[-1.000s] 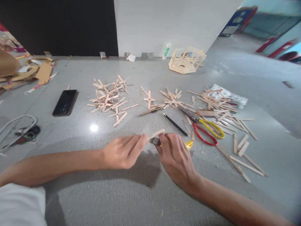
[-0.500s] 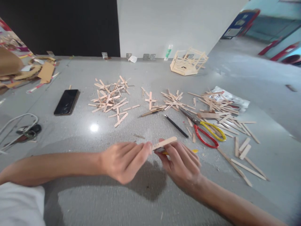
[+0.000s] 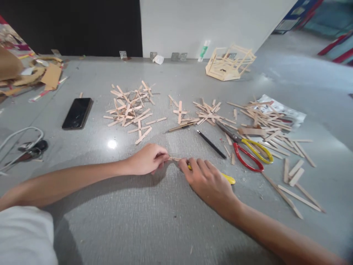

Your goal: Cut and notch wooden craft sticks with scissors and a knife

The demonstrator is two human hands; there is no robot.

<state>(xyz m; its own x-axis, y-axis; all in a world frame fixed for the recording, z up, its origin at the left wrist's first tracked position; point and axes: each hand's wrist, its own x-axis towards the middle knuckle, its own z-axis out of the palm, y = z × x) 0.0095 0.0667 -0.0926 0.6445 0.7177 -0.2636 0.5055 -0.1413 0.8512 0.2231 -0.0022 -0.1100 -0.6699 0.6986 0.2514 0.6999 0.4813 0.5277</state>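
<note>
My left hand (image 3: 150, 160) pinches one end of a wooden craft stick (image 3: 174, 158) low over the tabletop. The stick spans the small gap to my right hand (image 3: 208, 179), whose fingertips rest at its other end. My right hand is wrapped round a yellow utility knife (image 3: 229, 179); the handle's rear end sticks out past the palm, and the blade is hidden under the fingers. Just beyond the hands lies a black craft knife (image 3: 211, 144). Scissors (image 3: 249, 156) with one red and one yellow handle lie to the right of it.
Notched sticks are heaped at the back (image 3: 128, 108), with plain sticks (image 3: 275, 125) by a plastic bag on the right. A wooden frame model (image 3: 228, 68) and a glue stick (image 3: 204, 50) stand near the white panel. A phone (image 3: 77, 113), cable and keys lie left.
Both hands have lowered the stick from a raised tilt to nearly level close to the tabletop. My right hand has turned palm down over the knife. The view has shifted slightly.
</note>
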